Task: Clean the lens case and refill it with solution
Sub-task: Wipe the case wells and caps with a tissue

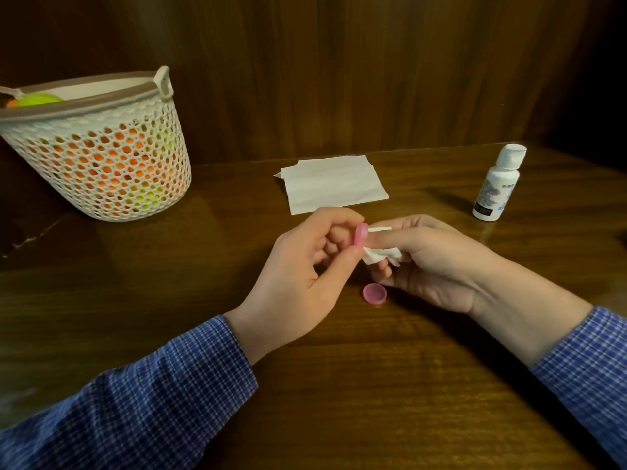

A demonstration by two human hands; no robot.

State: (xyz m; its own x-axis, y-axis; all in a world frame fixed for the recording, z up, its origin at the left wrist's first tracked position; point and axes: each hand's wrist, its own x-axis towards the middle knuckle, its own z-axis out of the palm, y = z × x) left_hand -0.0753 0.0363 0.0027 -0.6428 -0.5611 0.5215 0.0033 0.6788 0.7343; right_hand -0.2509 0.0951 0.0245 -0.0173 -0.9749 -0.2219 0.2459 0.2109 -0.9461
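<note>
My left hand (pixel 305 269) pinches a small round pink lens case part (pixel 462 234) on edge between thumb and fingers, above the middle of the wooden table (pixel 339 385). My right hand (pixel 437 262) holds a crumpled white tissue (pixel 483 255), with a tissue-wrapped finger pressed against the pink part. A second pink part (pixel 375 294) lies open side up on the table just below both hands. The white solution bottle (pixel 497 182) stands upright with its cap on at the far right.
A flat white paper tissue (pixel 334 184) lies on the table behind the hands. A white perforated basket (pixel 101 147) with orange and green items stands at the far left. A dark wooden wall (pixel 339 62) rises behind the table.
</note>
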